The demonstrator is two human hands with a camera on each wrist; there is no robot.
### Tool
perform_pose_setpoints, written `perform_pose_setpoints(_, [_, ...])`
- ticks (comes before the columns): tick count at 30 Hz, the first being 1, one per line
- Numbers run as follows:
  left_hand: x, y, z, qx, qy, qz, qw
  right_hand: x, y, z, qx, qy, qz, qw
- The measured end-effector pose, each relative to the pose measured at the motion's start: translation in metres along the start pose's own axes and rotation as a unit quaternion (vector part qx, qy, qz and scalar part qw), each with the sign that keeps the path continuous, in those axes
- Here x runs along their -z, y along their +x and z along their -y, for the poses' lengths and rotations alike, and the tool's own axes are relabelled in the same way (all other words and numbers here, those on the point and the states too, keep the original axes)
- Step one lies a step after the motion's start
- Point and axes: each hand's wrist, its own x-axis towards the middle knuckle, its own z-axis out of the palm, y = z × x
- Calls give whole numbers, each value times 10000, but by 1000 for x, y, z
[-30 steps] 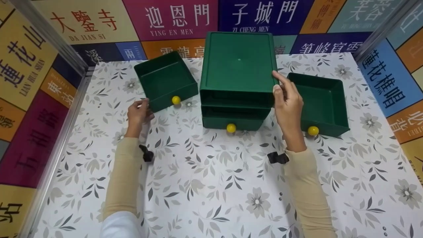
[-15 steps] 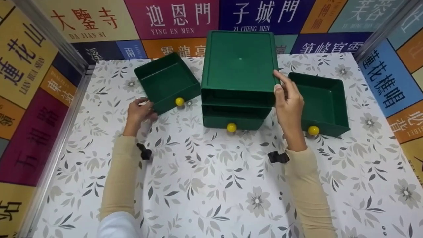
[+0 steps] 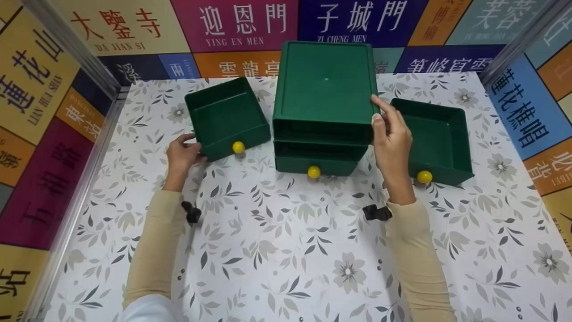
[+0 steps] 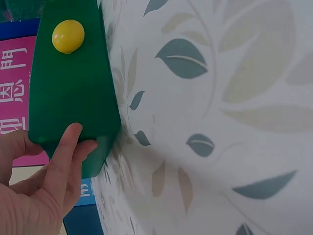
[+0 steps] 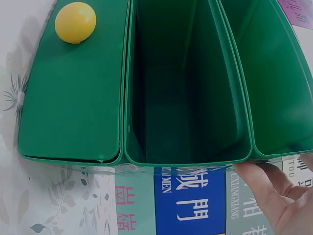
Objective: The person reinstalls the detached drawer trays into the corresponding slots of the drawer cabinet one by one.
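Two part-curled grips: left hand (image 3: 182, 154) pinches drawer (image 3: 229, 117) at seven o'clock; right hand (image 3: 394, 142) holds cabinet (image 3: 324, 87) at three, presumably steadying it.

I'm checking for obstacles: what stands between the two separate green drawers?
The green drawer cabinet stands between the left drawer and the right drawer, with the right hand touching the cabinet's right side; the head view shows this.

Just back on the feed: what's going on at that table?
A person's left hand grips the corner of a shallow green plastic drawer with a round yellow knob. The right hand touches the side of a boxy green plastic cabinet. Its bottom drawer is in; the two slots above are empty. Another drawer sits right of the cabinet.
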Motion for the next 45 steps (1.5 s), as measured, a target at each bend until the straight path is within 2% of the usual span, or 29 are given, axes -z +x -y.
perform_pose_setpoints(8, [10, -17, -1, -119, 97, 125, 9998, 0, -1, -1, -3, 17, -28, 10000])
perform_pose_setpoints(16, [24, -47, -3, -441, 346, 335, 9979, 1, -1, 0, 1, 22, -22, 10000])
perform_pose_setpoints(25, [47, -87, -1, -564, 54, 532, 9970, -1, 0, 1, -1, 16, -35, 10000])
perform_pose_setpoints(33, [64, -125, 7, -809, 433, 536, 9943, 0, 0, 1, -36, 31, 16, 10000])
perform_pose_setpoints(45, [78, -181, 16, -795, 336, 434, 9953, 0, 0, 1, -58, -8, 14, 10000])
